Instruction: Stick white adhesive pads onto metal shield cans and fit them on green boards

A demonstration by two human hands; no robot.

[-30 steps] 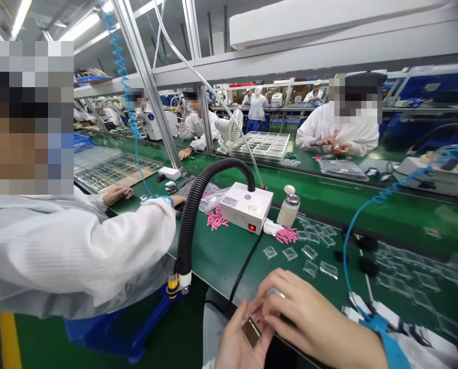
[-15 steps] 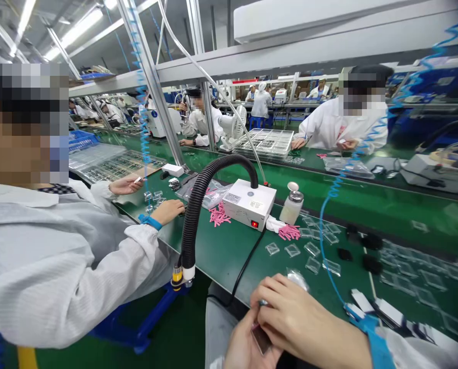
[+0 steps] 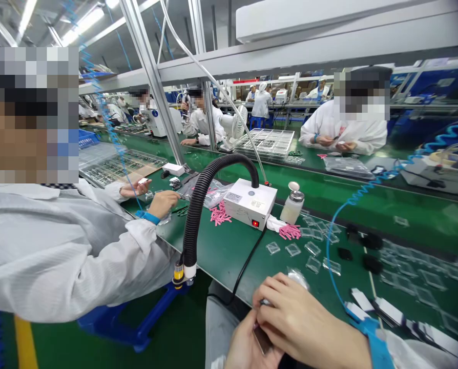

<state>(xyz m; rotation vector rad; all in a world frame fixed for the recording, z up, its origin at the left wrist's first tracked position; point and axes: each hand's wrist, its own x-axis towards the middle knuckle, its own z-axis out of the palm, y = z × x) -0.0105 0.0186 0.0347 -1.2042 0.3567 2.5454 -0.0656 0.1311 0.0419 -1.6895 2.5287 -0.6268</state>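
Observation:
My left hand (image 3: 241,342) is at the bottom centre, cupped beneath a small dark, shiny flat rectangular piece (image 3: 263,340). Over it lies my right hand (image 3: 296,320), fingers curled and pressed against the same piece, with a blue wrist strap (image 3: 375,338) behind it. A bit of something blue-grey shows between the right fingers; I cannot make out what it is. Most of the piece's upper part is hidden by the fingers. Just beyond the right knuckles lies a crumpled clear plastic wrapper (image 3: 298,279) on the green bench (image 3: 217,251).
A white box (image 3: 248,202) with a black flexible hose (image 3: 198,205) stands mid-bench, near pink strips (image 3: 289,232) and a pump bottle (image 3: 292,205). Clear plastic frames (image 3: 312,249) and white-and-black pieces (image 3: 390,311) lie rightward. A blue coiled cord (image 3: 331,251) reaches my strap. A co-worker's hand (image 3: 163,204) works at left.
My hands stay almost in place, still closed around the piece. The co-worker's hands at left have shifted slightly, and the person opposite has drawn both hands closer together. The blue coiled cords have swung.

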